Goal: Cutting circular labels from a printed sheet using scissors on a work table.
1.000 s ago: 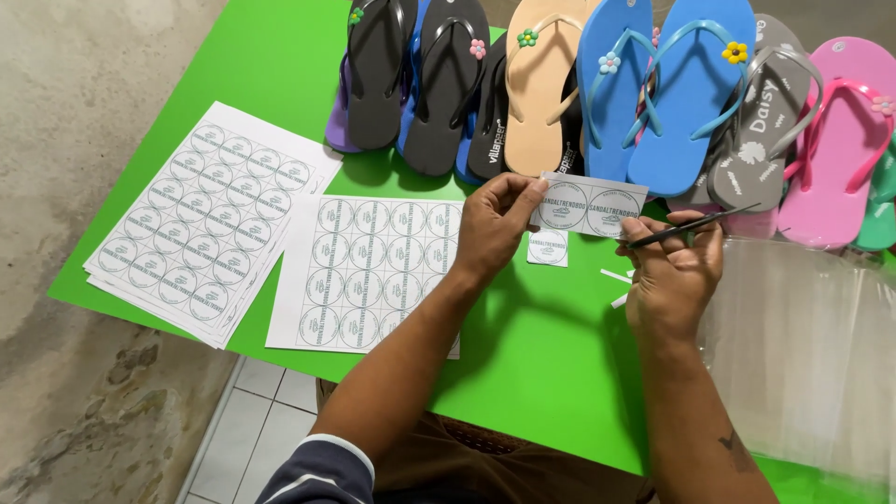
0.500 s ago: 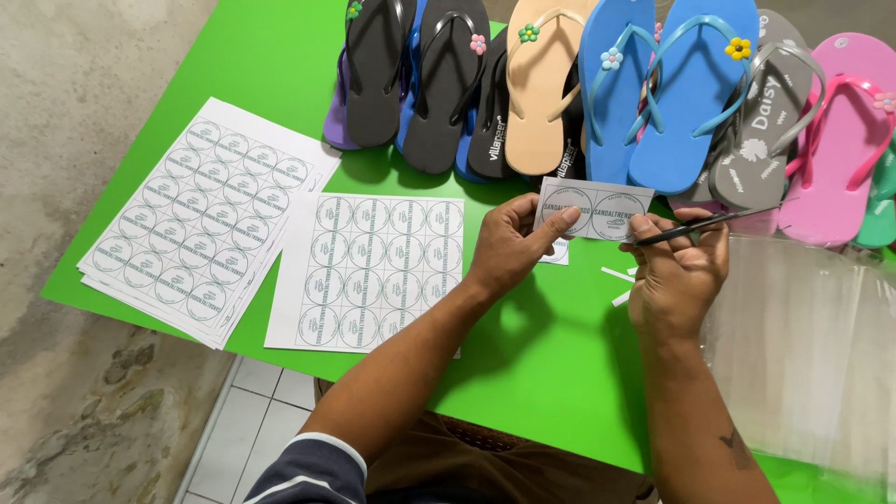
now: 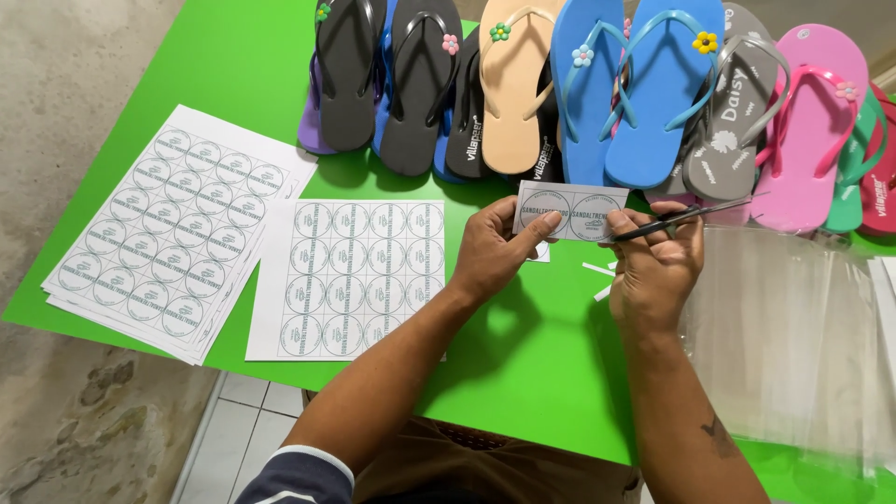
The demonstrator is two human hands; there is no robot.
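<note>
head view: left hand pinches a two-label paper strip; right hand, just beside it, is clamped on scissors touching the strip's edge above the green bench.

A small rectangular strip of white paper with two round printed labels side by side is held flat, printed face up, just above the green desk. A pair of slim dark scissors lies nearly level, its tips meeting the strip's right edge and its blades pointing left.
</note>
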